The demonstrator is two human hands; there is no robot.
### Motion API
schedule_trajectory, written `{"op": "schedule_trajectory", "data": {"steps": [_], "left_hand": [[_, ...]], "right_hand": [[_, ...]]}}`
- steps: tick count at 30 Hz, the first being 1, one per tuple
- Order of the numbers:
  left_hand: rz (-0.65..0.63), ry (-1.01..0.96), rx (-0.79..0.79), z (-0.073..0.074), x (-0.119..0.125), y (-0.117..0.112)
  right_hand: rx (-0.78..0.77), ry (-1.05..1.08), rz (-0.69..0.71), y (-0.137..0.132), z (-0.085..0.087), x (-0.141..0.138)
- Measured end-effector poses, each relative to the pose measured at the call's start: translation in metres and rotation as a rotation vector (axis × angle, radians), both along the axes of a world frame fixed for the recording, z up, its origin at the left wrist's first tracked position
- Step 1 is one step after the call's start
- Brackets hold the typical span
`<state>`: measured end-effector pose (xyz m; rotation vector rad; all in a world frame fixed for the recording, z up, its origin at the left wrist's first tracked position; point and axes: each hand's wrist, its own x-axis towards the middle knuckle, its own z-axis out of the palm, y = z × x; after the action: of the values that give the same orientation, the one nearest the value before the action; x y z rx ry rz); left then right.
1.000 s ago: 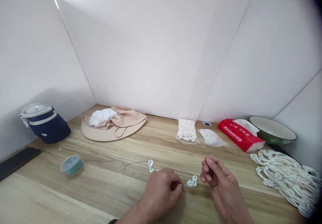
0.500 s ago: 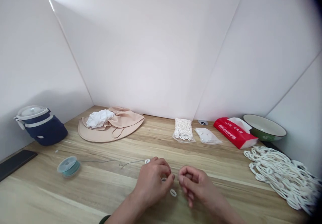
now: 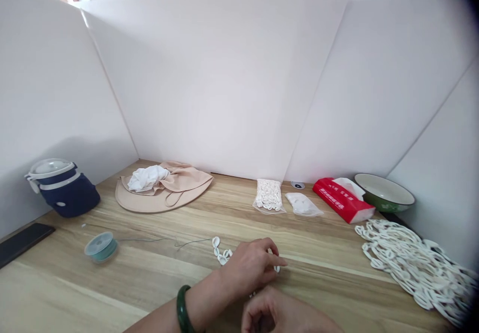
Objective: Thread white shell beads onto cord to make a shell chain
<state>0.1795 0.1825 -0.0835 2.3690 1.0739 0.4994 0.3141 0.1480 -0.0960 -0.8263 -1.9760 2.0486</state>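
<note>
My left hand (image 3: pixel 256 263), with a dark green bangle (image 3: pixel 183 309) at the wrist, is bent over the middle of the table. Its fingers are closed around a small white cowrie shell (image 3: pixel 277 268), partly hidden by them. Below and nearer to me, my right hand (image 3: pixel 279 310) is curled with its fingers closed; what they hold is hidden. Left of my left hand, several white cowrie shells (image 3: pixel 221 257) lie in a short row. From them a thin thread (image 3: pixel 192 243) runs left to a spool of teal thread (image 3: pixel 101 247).
A bag of shells (image 3: pixel 269 195), a smaller clear bag (image 3: pixel 303 204), a red tissue pack (image 3: pixel 342 199) and a green-sided bowl (image 3: pixel 383 193) stand at the back right. Strung shells (image 3: pixel 415 260) heap at right. A beige hat (image 3: pixel 187 185) and blue container (image 3: pixel 69 193) sit left.
My left hand has moved right, uncovering a row of shells behind it. My right hand has dropped down and toward me, below the left. The view has shifted slightly.
</note>
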Motion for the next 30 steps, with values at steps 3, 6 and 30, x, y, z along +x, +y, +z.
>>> {"op": "schedule_trajectory", "data": {"steps": [3, 6, 30], "left_hand": [[-0.010, -0.005, -0.026, -0.010, 0.005, 0.005], [0.026, -0.065, -0.082, -0.016, 0.006, 0.006], [0.490, -1.001, -0.764, -0.004, -0.032, -0.012]], "right_hand": [[0.014, 0.004, -0.003, 0.000, -0.002, 0.000], [0.009, 0.006, -0.024, 0.000, -0.003, 0.000], [0.011, 0.135, -0.726, 0.028, -0.017, 0.004]]}}
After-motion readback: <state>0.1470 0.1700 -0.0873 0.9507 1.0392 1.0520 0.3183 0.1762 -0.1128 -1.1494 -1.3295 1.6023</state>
